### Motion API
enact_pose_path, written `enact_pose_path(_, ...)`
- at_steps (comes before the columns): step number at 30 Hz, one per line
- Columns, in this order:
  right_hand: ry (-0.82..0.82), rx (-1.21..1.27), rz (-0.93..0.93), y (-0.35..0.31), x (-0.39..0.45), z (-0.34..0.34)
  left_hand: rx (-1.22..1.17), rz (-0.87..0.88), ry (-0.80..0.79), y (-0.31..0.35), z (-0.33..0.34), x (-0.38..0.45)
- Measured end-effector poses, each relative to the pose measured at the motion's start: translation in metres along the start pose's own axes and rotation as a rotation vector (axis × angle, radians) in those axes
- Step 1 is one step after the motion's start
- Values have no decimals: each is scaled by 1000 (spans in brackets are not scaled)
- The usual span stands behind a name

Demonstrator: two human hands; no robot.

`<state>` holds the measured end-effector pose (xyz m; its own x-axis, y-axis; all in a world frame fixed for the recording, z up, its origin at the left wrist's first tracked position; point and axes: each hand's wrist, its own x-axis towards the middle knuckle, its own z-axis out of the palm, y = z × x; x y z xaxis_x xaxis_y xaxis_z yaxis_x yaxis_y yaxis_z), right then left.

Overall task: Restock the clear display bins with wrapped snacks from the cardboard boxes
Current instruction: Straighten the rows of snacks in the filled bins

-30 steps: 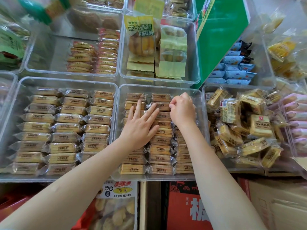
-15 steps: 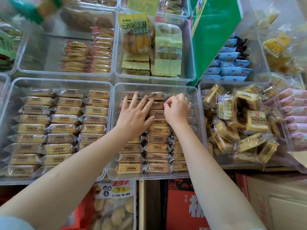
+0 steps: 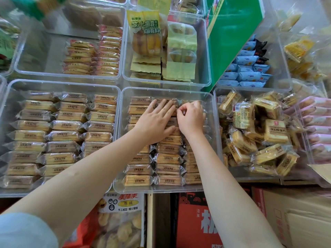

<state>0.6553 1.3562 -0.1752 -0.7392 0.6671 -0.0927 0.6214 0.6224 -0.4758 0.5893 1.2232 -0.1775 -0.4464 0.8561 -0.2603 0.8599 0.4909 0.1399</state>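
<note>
At the snack display, I work over the middle clear bin [image 3: 208, 176], where wrapped snacks [image 3: 168, 158] lie in three tidy columns, nearly full front to back. To its left, a neighbouring bin [image 3: 10, 83] holds the same bars in neat rows; cardboard boxes [image 3: 295, 221] sit below the shelf edge. My left hand [image 3: 155, 119] lies flat, fingers straight and together, pressing on the far rows of the middle column. My right hand [image 3: 191, 119], just beside it and touching at the thumb, has fingertips curled in a pinch at a wrapper edge — which packet exactly, I cannot tell. These bars look light and stiff inside slick, crinkly film, likely brittle — best taken by the long sides, not the crimped ends. The packet being seated sits directly under both hands, at the bin's far end.
</note>
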Motion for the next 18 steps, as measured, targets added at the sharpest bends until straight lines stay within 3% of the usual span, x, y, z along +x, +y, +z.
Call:
enact_pose_path(10,8,170,-24,4,-5,-22,-70,13,41,4,4,-31)
enact_pose_path(18,-112,-241,-140,1,-38,-26,-28,-21,3,13,19,-58)
